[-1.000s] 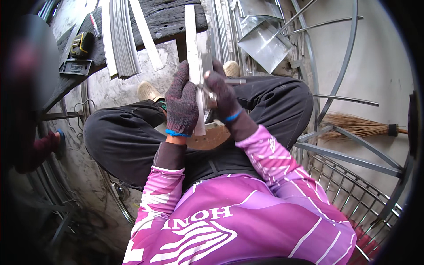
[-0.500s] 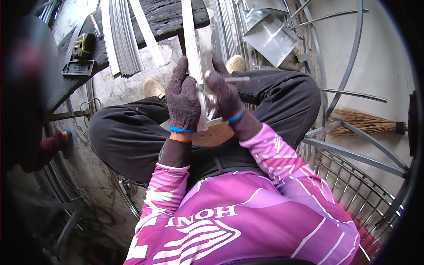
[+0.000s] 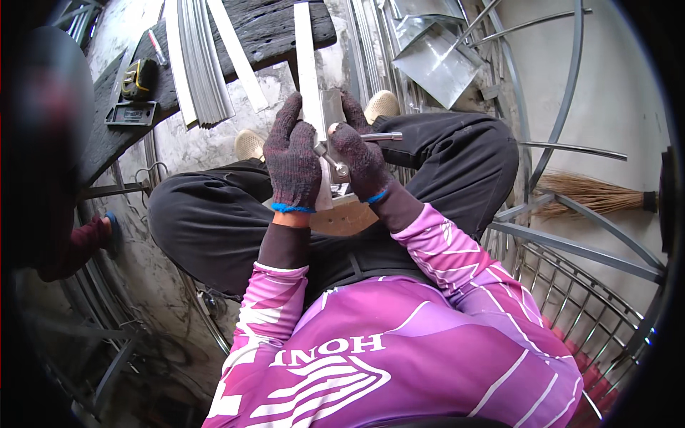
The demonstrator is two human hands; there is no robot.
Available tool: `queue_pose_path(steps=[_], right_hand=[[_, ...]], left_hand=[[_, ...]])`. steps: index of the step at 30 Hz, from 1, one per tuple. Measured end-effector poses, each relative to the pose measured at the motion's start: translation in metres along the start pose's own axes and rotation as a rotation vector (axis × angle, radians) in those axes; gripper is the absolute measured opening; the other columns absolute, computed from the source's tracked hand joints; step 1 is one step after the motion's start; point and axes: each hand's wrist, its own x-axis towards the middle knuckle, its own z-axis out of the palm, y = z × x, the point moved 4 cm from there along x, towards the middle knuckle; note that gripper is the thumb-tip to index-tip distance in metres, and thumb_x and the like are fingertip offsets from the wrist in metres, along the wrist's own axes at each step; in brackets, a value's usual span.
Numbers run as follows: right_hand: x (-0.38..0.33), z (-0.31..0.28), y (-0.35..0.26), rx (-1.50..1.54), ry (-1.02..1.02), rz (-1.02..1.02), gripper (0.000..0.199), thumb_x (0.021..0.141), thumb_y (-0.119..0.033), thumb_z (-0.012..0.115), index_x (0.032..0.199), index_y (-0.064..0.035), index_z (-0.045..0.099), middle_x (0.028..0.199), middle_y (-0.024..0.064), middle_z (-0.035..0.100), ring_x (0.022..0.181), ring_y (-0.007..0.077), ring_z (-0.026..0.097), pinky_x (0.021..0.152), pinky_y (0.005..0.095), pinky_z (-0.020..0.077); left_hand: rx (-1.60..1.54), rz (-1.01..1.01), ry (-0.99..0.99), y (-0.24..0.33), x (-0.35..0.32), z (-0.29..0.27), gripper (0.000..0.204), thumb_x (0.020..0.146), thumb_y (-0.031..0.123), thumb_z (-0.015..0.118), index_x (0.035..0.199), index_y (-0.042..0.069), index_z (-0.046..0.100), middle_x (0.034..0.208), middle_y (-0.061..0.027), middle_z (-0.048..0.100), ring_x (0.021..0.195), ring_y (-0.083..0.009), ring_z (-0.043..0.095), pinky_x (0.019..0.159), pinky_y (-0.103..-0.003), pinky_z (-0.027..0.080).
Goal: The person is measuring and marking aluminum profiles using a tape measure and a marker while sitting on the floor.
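Observation:
A long pale flat metal strip (image 3: 305,60) runs from between my hands out toward the bench. My left hand (image 3: 294,164), in a dark knitted glove with a blue cuff, grips the strip from its left side. My right hand (image 3: 362,160), gloved alike, closes round a metal clamp-like tool (image 3: 332,107) pressed beside the strip. From under the right fingers a short round bar (image 3: 384,136) sticks out to the right. A bolt-like knob (image 3: 342,170) shows between the hands. Below them, between my legs, is a curved wooden piece (image 3: 346,216). The palms hide the tool's exact grip.
Stacked metal strips (image 3: 200,64) lie on a dark wooden bench (image 3: 275,36) with a tape measure (image 3: 138,80), a small grey level-like tool (image 3: 131,113) and a pen (image 3: 156,47). Sheet metal (image 3: 439,64), bent tubes (image 3: 571,85), a straw broom (image 3: 592,195) and a wire rack (image 3: 571,299) stand right.
The right hand's motion blur has gone, and it now sits steady on the tool. More of the round bar and knob shows. My left hand stays on the strip.

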Motion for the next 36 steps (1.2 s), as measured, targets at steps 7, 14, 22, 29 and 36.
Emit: queue_pose_path(steps=[7, 14, 22, 29, 36], right_hand=[[-0.078, 0.01, -0.032, 0.611, -0.01, 0.479, 0.068, 0.088, -0.021, 0.054, 0.145, 0.0021, 0.025, 0.143, 0.014, 0.035, 0.129, 0.0203, 0.036, 0.105, 0.0354, 0.034], [-0.01, 0.005, -0.014, 0.652, 0.125, 0.369, 0.055, 0.09, -0.02, 0.053, 0.138, 0.0022, 0.038, 0.135, 0.0115, 0.043, 0.118, 0.0196, 0.047, 0.092, 0.0338, 0.046], [0.039, -0.004, 0.029, 0.173, 0.093, 0.008, 0.033, 0.093, -0.005, 0.051, 0.125, 0.003, 0.048, 0.132, 0.0231, 0.046, 0.123, 0.0345, 0.048, 0.103, 0.0382, 0.0392], [-0.032, 0.004, -0.036, 0.557, 0.038, 0.365, 0.062, 0.091, -0.014, 0.054, 0.145, -0.0007, 0.026, 0.144, 0.0184, 0.035, 0.133, 0.0251, 0.036, 0.108, 0.0389, 0.0326], [0.001, -0.001, -0.022, 0.645, -0.018, 0.488, 0.066, 0.09, -0.018, 0.06, 0.144, 0.0025, 0.026, 0.141, 0.0164, 0.038, 0.121, 0.0227, 0.046, 0.102, 0.0371, 0.0404]], left_hand=[[0.049, 0.034, 0.003, 0.003, -0.003, 0.001, 0.041, 0.085, 0.004, 0.049, 0.125, -0.004, 0.056, 0.121, -0.0136, 0.062, 0.105, -0.018, 0.059, 0.09, -0.029, 0.047], [0.056, 0.054, -0.046, 0.002, -0.007, -0.004, 0.041, 0.086, 0.003, 0.047, 0.125, -0.007, 0.053, 0.124, -0.0185, 0.058, 0.109, -0.0234, 0.059, 0.092, -0.031, 0.046], [0.123, 0.109, -0.024, 0.004, -0.008, 0.001, 0.04, 0.087, 0.003, 0.046, 0.125, -0.009, 0.052, 0.122, -0.0195, 0.059, 0.111, -0.0247, 0.058, 0.095, -0.032, 0.045], [0.122, -0.01, 0.013, 0.006, -0.003, -0.005, 0.041, 0.086, 0.004, 0.05, 0.126, -0.006, 0.054, 0.121, -0.0174, 0.06, 0.103, -0.0195, 0.06, 0.085, -0.03, 0.049], [0.106, 0.091, 0.02, -0.003, -0.002, -0.004, 0.038, 0.086, 0.004, 0.05, 0.123, -0.004, 0.057, 0.119, -0.0165, 0.062, 0.106, -0.0224, 0.06, 0.089, -0.031, 0.047]])
